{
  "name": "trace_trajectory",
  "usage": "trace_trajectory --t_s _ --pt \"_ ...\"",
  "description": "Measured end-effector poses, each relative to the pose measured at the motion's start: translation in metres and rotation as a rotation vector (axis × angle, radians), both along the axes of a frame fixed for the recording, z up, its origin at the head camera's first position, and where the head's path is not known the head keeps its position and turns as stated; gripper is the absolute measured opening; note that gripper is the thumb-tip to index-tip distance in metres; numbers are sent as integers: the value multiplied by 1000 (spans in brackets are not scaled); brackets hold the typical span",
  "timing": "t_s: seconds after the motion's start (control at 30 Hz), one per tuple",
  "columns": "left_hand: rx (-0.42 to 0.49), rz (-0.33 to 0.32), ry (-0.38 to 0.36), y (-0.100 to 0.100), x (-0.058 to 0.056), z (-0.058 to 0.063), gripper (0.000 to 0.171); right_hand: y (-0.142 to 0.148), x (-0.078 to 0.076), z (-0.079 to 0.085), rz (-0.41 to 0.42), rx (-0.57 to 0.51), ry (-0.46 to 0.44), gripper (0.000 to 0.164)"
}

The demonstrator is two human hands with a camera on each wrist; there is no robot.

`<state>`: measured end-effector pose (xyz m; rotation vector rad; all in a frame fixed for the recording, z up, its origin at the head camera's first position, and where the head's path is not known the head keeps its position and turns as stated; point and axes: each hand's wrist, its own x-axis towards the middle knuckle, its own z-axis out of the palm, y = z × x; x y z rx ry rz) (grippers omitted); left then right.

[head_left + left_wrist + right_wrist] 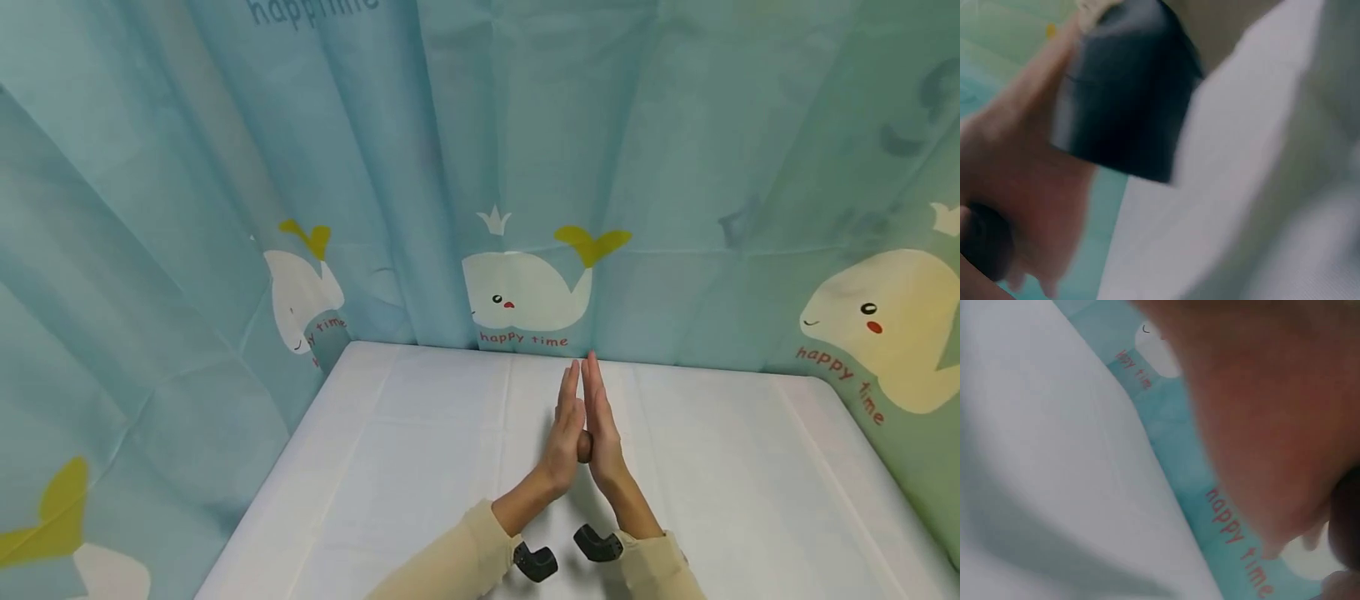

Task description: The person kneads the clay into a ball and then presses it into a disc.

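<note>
Between my two palms sits a small dark brown ball (584, 447), pressed from both sides above the white table. My left hand (562, 440) stands upright on the ball's left with its fingers straight and pointing away from me. Opposite it, my right hand (604, 440) has straight fingers too, reaching slightly farther forward. The fingertips of both hands come close together. In the left wrist view the ball (988, 244) looks dark and rounded against a palm. At the right edge of the right wrist view, the ball (1349, 515) is partly cut off and blurred.
The white table (420, 467) spreads under both hands. Blue-green curtains (675, 167) printed with whales stand behind it and at its sides. Black curved devices (536, 563) sit at both wrists, by the cream sleeves (457, 554).
</note>
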<state>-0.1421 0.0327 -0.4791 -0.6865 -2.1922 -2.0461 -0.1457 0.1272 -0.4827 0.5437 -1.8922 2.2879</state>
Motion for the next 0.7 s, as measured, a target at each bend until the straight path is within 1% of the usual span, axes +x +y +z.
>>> trace_trajectory --t_s 0.07,0.13,0.2,0.3,0.4,0.47,0.53,0.6,0.7 --pt "7 -2 7 0 -1 4 63 -1 0 -5 6 -12 -7 57" --pt "23 5 26 -1 -4 8 63 -4 2 -9 17 -16 -7 57" --pt "32 28 59 -2 -9 10 63 -7 5 -11 36 -20 3 56" --pt "37 62 93 -3 -15 10 63 -11 9 -10 42 -31 11 57" --pt "19 61 63 -1 -15 4 63 -12 8 -6 -3 -33 3 56" --pt "2 52 37 1 -11 1 63 -12 6 -5 -41 -30 -22 56" --pt "-7 47 16 2 -8 0 63 -11 4 -4 -62 -22 -50 55" --pt "-10 49 13 2 -6 0 62 -11 3 -4 -60 -29 -72 54" --pt "-14 54 9 2 -5 1 63 -10 3 -5 -30 -62 -93 54"
